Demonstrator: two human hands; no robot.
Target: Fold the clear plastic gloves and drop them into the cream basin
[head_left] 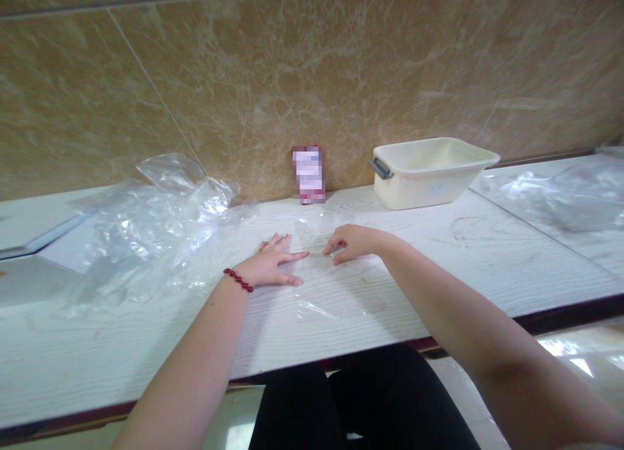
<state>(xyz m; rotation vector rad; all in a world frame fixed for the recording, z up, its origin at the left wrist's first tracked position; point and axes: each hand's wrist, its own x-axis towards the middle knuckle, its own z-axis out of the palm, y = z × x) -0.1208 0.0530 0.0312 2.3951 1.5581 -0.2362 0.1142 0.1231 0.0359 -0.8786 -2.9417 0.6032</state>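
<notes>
Head view | left hand (271,266): spread on clear plastic film (314,307) | right hand (355,240): fingers curled, cannot tell if pinching | cream bin (414,188): inside bottom hidden

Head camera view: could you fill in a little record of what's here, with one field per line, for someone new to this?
Left hand: spread open over clear film, palm down
Left wrist: red beaded bracelet
Right hand: partly curled beside the left, over the film; grip unclear
Surface: white wood-grain table
Left side: heap of crumpled clear plastic
Right side: second plastic heap
By the wall: cream tub with grey handle; upright pixelated item
Wall: brown, marble-patterned
</notes>
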